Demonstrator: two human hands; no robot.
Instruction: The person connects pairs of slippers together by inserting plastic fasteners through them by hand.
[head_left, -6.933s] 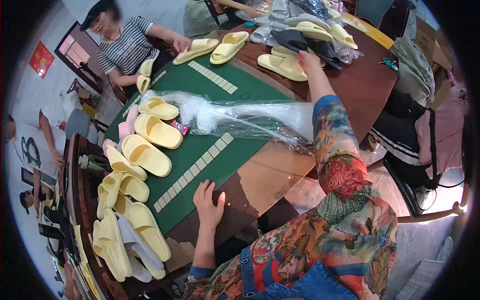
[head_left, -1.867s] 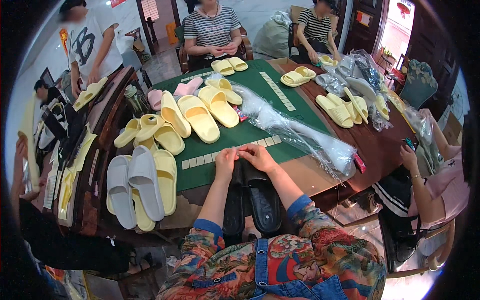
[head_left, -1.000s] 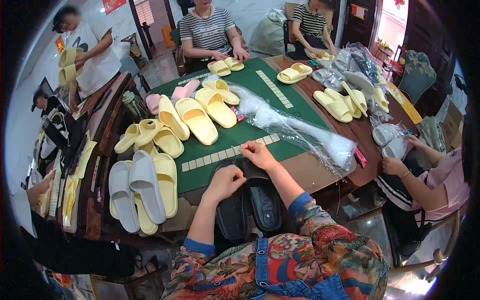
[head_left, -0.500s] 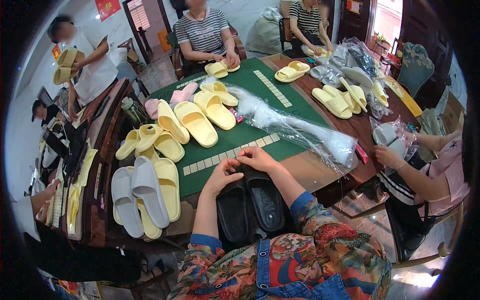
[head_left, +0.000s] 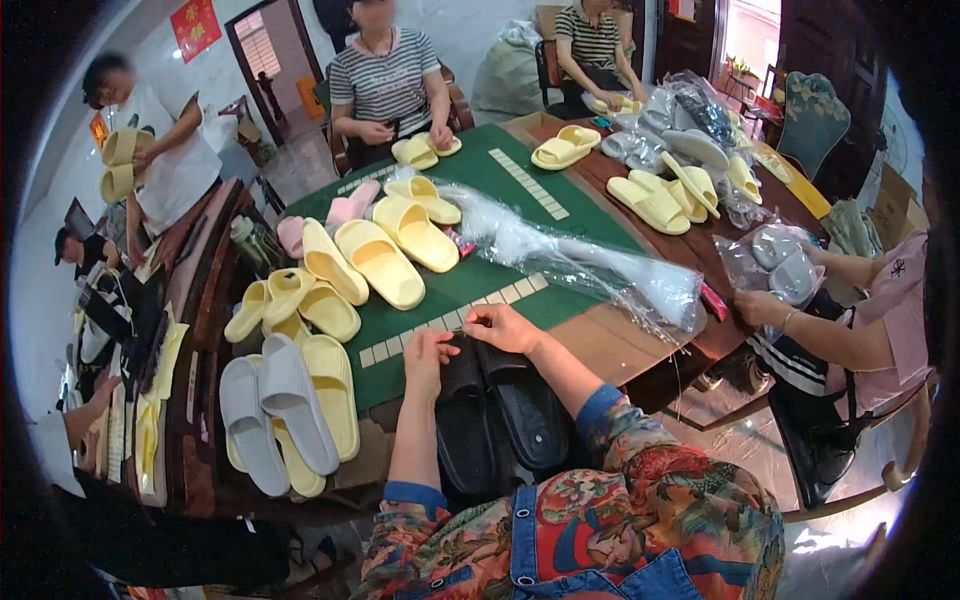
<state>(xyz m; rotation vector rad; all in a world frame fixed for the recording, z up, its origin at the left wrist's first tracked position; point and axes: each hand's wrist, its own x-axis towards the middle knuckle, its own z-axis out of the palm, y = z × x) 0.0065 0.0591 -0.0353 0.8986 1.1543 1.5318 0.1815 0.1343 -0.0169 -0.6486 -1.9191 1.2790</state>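
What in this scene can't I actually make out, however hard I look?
Head view: whatever is between the fingertips of the left hand and right hand; too small and thin to identify.
Head view: the far ends of the black slippers, partly hidden by those hands.
Head view: much of the lower yellow slipper, covered by grey slippers.
Head view: the head of the person in pink, lost in the dark rim.

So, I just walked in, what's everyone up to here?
The camera wearer's left-hand grip and right-hand grip are close together by the far ends of two black slippers; anything between the fingertips is too small to tell. On the right, a co-worker holds grey slippers in a clear bag. On the left, a standing person holds yellow slippers. More slippers lie on the green-topped table.
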